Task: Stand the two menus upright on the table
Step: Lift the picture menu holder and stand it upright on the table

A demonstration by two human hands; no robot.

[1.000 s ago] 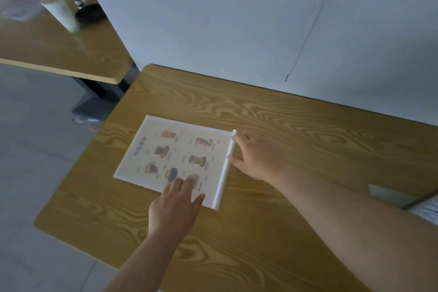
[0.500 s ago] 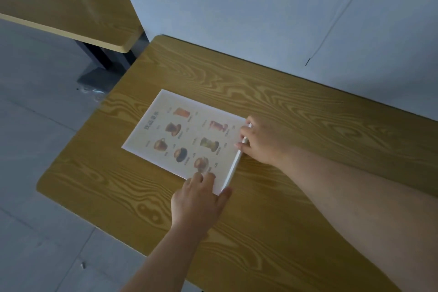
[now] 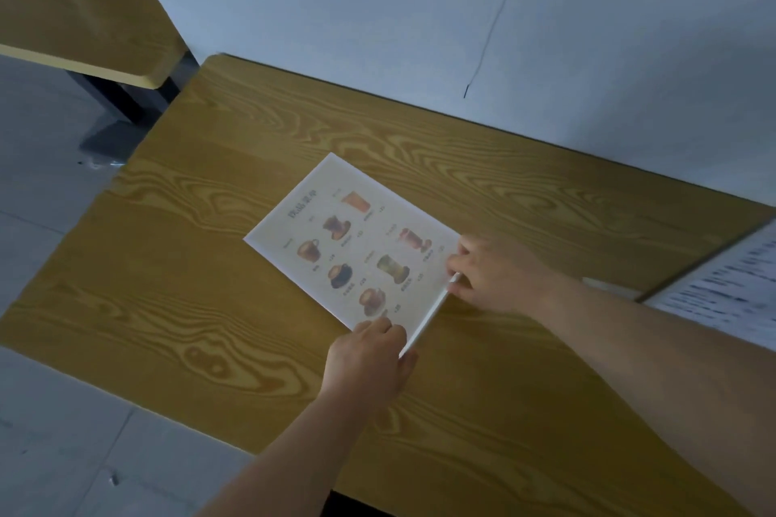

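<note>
A drinks menu with pictures of cups and glasses lies flat on the wooden table, in a clear stand whose white base runs along its right edge. My left hand pinches the near corner of the menu by that base. My right hand holds the base's far end between thumb and fingers. A second menu, a white sheet with lines of text, shows at the right edge, partly out of frame.
A pale wall runs along the table's far edge. Another wooden table stands at the upper left with a white cup on it. Grey tiled floor lies to the left and front of the table.
The view has swung left and closer. My left hand slid from the menu's face to its near corner, and my right hand closed on the base's far end.
</note>
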